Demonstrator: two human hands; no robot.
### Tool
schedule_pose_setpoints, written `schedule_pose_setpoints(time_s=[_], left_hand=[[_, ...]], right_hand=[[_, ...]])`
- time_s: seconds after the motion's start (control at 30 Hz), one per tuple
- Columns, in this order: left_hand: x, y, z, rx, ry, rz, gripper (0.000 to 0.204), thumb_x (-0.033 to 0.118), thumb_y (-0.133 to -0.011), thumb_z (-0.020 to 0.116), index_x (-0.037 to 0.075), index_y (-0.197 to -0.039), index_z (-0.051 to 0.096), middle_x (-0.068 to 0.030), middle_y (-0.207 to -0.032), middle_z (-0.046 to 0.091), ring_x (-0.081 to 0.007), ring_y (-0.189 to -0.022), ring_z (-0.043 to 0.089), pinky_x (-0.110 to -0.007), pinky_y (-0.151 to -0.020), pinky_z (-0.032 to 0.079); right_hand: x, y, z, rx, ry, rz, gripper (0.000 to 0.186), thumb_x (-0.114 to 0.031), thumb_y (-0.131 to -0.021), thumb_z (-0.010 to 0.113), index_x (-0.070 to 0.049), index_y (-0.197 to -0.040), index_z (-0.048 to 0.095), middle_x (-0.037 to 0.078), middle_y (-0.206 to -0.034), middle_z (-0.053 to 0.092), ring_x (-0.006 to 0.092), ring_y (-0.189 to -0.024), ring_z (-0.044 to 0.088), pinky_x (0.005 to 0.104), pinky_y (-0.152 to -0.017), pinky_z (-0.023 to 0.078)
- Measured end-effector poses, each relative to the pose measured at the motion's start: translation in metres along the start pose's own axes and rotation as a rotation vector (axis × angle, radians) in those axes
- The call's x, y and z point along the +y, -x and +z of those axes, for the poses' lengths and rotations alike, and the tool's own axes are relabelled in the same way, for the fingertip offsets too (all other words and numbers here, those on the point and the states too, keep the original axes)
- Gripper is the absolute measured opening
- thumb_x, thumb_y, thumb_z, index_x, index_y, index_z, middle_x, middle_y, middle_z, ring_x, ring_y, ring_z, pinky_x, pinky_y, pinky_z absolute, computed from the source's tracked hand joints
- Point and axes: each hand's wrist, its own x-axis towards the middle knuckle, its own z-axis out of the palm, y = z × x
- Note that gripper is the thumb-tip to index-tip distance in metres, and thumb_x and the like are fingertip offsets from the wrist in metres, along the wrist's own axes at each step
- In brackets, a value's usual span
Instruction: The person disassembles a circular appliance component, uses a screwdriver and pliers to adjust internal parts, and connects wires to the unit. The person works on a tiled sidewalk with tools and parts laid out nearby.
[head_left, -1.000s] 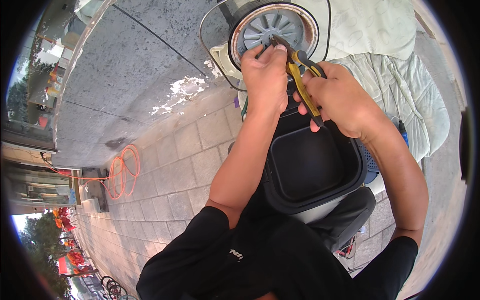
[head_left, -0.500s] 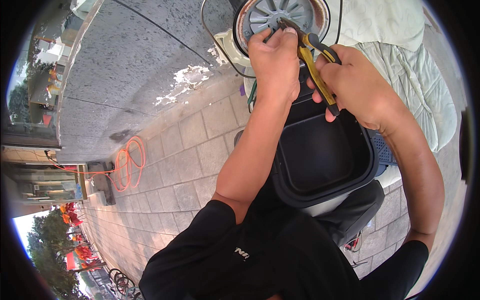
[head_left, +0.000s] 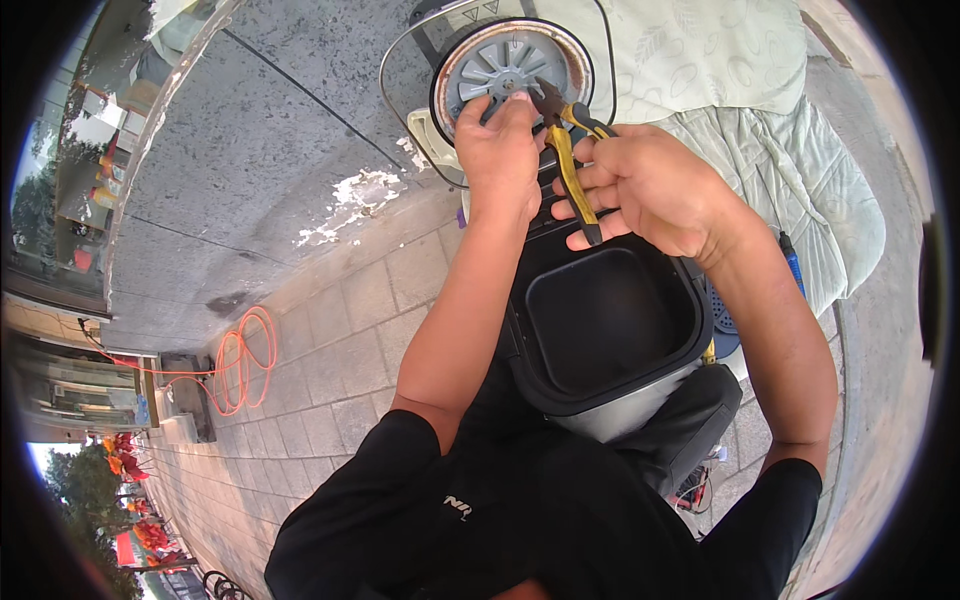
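A round grey metal fan disc with radial slots sits in a rust-marked rim at the top of the appliance. My left hand reaches onto its lower part, fingers closed near the hub; what they grip is hidden. My right hand holds yellow-and-black pliers, fingers loosely spread beneath the long handle, with the jaws beside my left thumb at the hub. Below the hands lies an open black squarish appliance body with a dark cavity.
Pale quilted cloths lie right, with a blue tool and blue perforated piece. A peeling grey wall stands left. An orange cable coil lies on the paving, and red items by my leg.
My right fingers have loosened and straightened around the pliers. The whole scene shifted right, then back left in the picture. The left hand stays at the disc's hub.
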Motion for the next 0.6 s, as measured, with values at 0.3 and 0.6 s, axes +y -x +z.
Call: schedule_pose_setpoints(time_s=[0.3, 0.6], left_hand=[[0.013, 0.045, -0.041, -0.158, -0.585, 0.137, 0.048, 0.006, -0.105, 0.068, -0.005, -0.149, 0.052, -0.0225, -0.143, 0.063, -0.0213, -0.105, 0.075, -0.033, -0.082, 0.063], [0.042, 0.041, -0.062, -0.232, -0.839, 0.545, 0.035, 0.01, -0.108, 0.066, 0.001, -0.141, 0.065, -0.009, -0.124, 0.075, -0.0103, -0.082, 0.074, -0.023, -0.071, 0.054]], right_hand=[[0.047, 0.128, -0.057, 0.191, -0.157, -0.188, 0.026, -0.003, -0.092, 0.056, 0.004, -0.117, 0.061, 0.03, -0.122, 0.071, 0.036, -0.096, 0.077, 0.0447, -0.071, 0.067], [0.154, 0.201, -0.215, 1.038, 0.788, -0.014, 0.026, -0.019, -0.091, 0.059, 0.001, -0.104, 0.071, 0.01, -0.079, 0.066, 0.0198, -0.076, 0.063, 0.0369, -0.073, 0.05]])
